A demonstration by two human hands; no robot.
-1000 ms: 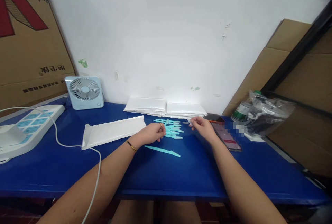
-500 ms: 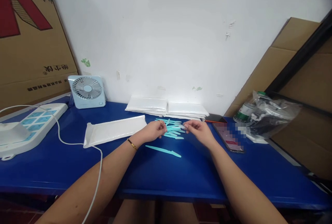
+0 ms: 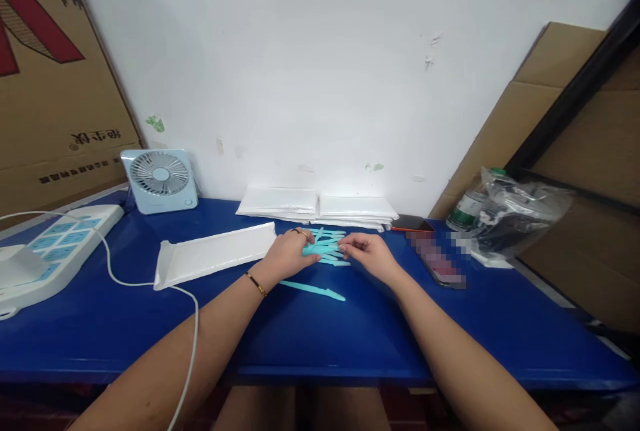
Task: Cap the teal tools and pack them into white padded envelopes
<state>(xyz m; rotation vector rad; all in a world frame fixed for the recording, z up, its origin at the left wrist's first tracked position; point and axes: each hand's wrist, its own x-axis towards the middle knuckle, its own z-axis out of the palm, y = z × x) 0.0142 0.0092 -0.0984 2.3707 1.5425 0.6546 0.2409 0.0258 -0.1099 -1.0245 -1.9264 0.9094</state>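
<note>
A loose pile of slim turquoise eyebrow razors (image 3: 334, 256) lies on the blue table, between my two hands. My left hand (image 3: 289, 255) reaches over the pile's left side, thumb and fingers closed around some of the razors. At the right end of those razors, my right hand (image 3: 369, 252) pinches with thumb and forefinger; the fingertips cover most of what they grip. Nearer to me, a single eyebrow razor (image 3: 316, 290) lies apart, its left end behind my left wrist. Left of the hands rests a flat white padded envelope (image 3: 215, 255).
Two stacks of white padded envelopes (image 3: 278, 202) stand against the wall. A small blue fan (image 3: 161, 181) and a power strip (image 3: 75, 238) are at left, with a white cable (image 3: 193, 338) crossing my left forearm. A phone (image 3: 443, 264), a bottle (image 3: 464, 211) and a plastic bag (image 3: 525, 218) sit right.
My left hand has turned palm-down and spread further over the razors. The right hand has moved slightly left, closer to it. The view has shifted a little.
</note>
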